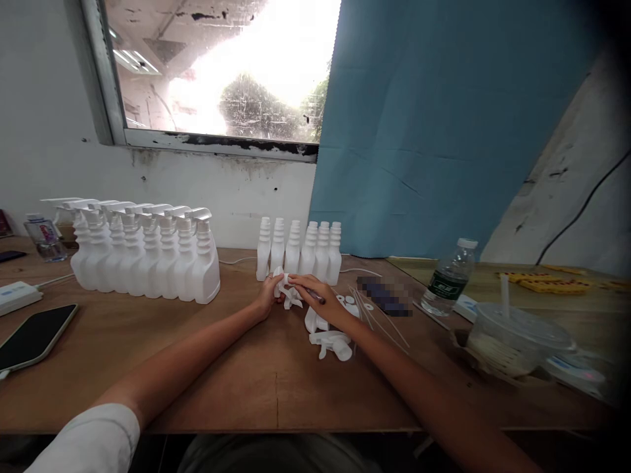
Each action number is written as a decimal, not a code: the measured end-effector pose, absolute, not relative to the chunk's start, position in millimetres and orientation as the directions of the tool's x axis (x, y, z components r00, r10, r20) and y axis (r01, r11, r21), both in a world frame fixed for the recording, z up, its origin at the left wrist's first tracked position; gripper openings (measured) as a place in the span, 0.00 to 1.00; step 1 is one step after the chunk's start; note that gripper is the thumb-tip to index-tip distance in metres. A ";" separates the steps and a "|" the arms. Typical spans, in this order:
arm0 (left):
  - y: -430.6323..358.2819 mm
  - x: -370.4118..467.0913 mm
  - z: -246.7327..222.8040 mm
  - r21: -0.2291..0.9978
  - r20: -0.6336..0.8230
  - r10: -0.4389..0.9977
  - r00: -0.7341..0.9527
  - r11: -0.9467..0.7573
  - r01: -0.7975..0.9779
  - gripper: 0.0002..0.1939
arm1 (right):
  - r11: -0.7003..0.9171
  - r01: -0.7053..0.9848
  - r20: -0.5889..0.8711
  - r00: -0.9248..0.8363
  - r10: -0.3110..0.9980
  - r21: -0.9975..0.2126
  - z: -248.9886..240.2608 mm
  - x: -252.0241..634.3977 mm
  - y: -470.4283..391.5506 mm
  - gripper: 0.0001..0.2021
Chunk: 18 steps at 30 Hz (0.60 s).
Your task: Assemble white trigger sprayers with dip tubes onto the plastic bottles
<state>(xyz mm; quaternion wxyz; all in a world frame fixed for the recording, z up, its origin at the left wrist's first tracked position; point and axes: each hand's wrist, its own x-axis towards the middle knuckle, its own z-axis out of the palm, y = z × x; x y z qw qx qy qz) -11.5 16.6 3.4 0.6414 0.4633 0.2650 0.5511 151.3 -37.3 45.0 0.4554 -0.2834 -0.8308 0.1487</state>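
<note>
My left hand (pixel 267 297) is closed round a white trigger spray head (pixel 292 301), held just above the table. My right hand (pixel 318 299) reaches its fingertips to the top of that same spray head. A slim, dark, pen-like tool (pixel 315 295) shows under the right fingers; its exact kind is unclear. Beside the right wrist lie more loose white spray heads (pixel 332 343), small white rings (pixel 369 307) and several thin dip tubes (pixel 387 318). Behind the hands stands a group of white bottles without heads (pixel 308 253).
At left, a row of white bottles (pixel 148 256) carries spray heads. A phone (pixel 37 338) and a clear bottle (pixel 45 238) lie further left. To the right stand a water bottle (pixel 449 279) and a lidded plastic cup (pixel 513 338) with a straw. A blue sheet (pixel 419 125) hangs behind.
</note>
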 end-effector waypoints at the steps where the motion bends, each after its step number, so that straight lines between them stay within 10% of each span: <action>1: 16.8 -11.8 3.3 0.882 0.192 0.950 0.247 -0.057 -0.468 0.23 | 0.763 0.323 0.653 -0.394 0.647 -0.561 44.1 151.5 -36.7 0.13; 18: 19.6 -12.0 -3.0 0.913 0.301 0.942 0.146 -0.240 -0.330 0.31 | 0.570 0.350 0.611 0.012 0.791 -0.744 50.0 172.4 -17.2 0.05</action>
